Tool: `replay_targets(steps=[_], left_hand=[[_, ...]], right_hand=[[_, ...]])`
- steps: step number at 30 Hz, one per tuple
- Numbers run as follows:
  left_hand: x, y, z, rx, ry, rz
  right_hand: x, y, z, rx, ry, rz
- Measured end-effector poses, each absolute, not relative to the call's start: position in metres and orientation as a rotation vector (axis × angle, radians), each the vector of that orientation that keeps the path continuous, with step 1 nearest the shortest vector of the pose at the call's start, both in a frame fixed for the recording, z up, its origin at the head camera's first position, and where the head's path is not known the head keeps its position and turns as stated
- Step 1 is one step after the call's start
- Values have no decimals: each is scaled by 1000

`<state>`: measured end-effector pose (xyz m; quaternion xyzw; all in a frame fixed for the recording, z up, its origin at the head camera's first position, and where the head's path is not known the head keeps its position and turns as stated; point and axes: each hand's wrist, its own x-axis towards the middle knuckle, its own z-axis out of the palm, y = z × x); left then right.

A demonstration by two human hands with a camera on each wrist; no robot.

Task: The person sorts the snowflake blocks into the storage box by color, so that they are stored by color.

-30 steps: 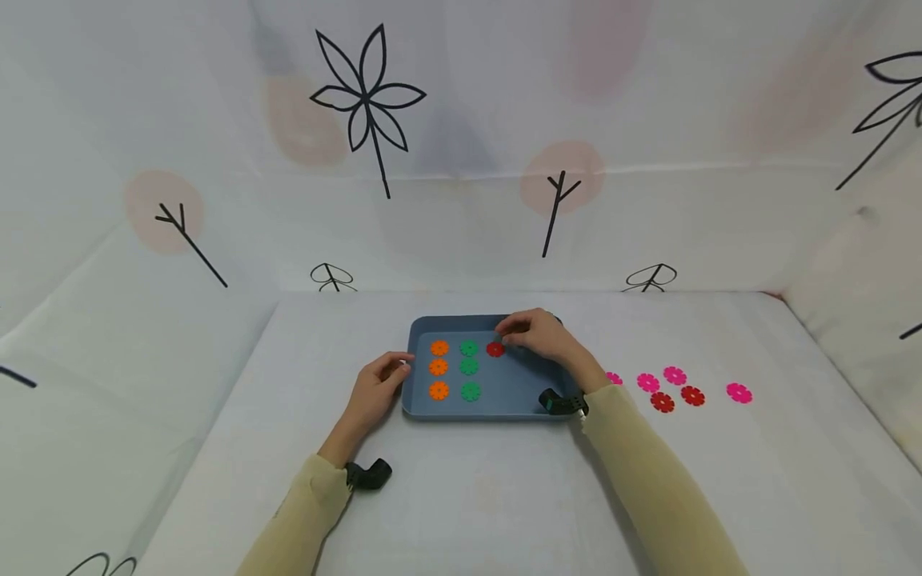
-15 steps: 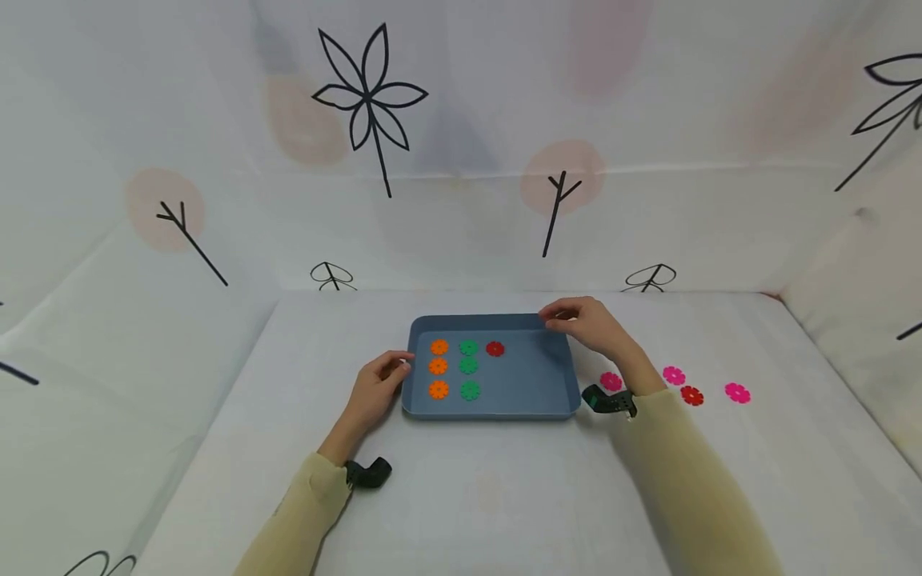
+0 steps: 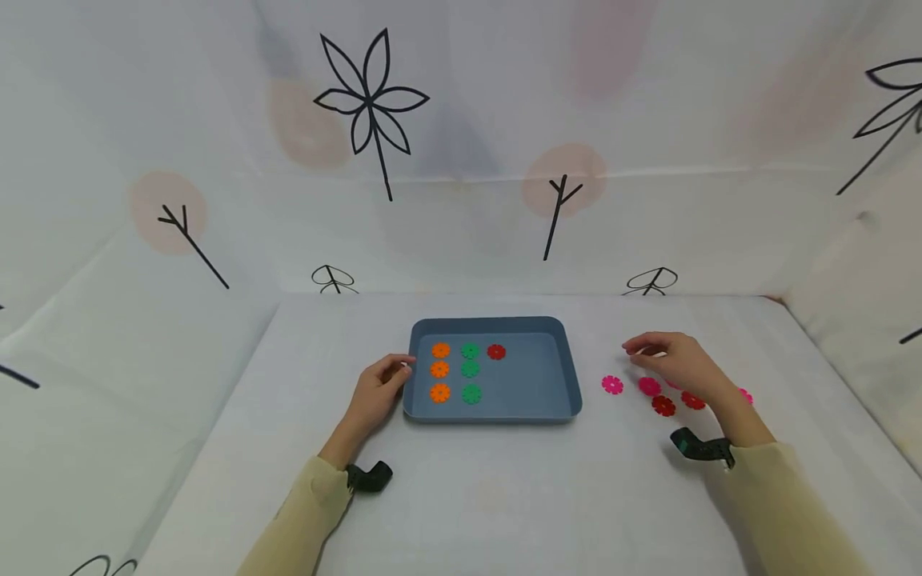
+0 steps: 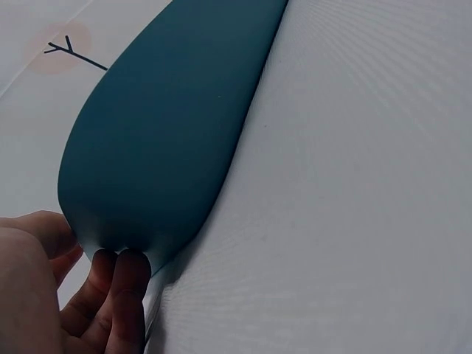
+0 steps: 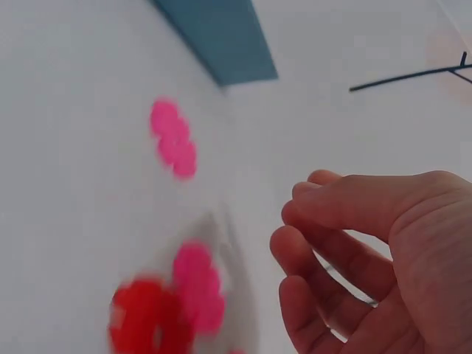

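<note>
Pressing curled fingertips (image 4: 131,267) of the left hand (image 3: 373,392) against the left end of the blue-grey tray (image 3: 536,384), probably steadying it. Inside tray, left to right: shows a column of three orange discs (image 3: 440,369), a column of three green discs (image 3: 471,369), then one red disc (image 3: 496,352) level with the far ones. Right of tray, flat on the white table (image 3: 468,512): note a near pink disc (image 3: 612,385), a second pink disc (image 3: 650,386), two loose red discs (image 3: 663,406), more pink partly covered by the right hand (image 3: 680,360) and wrist. Hovers above these with right fingers bent, tips drawn close to thumb, pinching nothing visible; can't tell if thumb and forefinger touch. Looks like reaching for the next disc, with red column only started. Would call for lowering to a loose red disc, pinching its edge, carrying it over the right wall, setting it nearer than the first red. Around: shows left wrist camera (image 3: 370,478), right wrist camera (image 3: 700,448), patterned backdrop (image 3: 461,224) behind. In the way: pink just beside red, can't tell if touching; thin flat edges, likely awkward to lift; raised tray wall to clear
</note>
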<state>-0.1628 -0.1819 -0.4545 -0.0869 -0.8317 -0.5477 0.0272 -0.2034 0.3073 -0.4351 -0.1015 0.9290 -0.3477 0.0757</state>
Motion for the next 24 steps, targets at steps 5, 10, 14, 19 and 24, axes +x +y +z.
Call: replay_targets(steps=[5,10,14,19,24], left_hand=[[-163,-182,-455,-267,-2562,-1685],[-163,-182,-457,-274,-2557,-1695],[-163,-181,-457,-280,-2557,-1706],[-163,-181,-456,-272,-2560,-1689],[-163,-181,-456,-270,-2557,-1678]], right_hand=[[-185,332,-445,-274,2820,-984],[-168,351,-452,-200,2832,-961],[-157,366,-454,-145,2854,-947],[-150,382,-457,-138,2884,-904],[-149,387,-464,-112,2882,-904]])
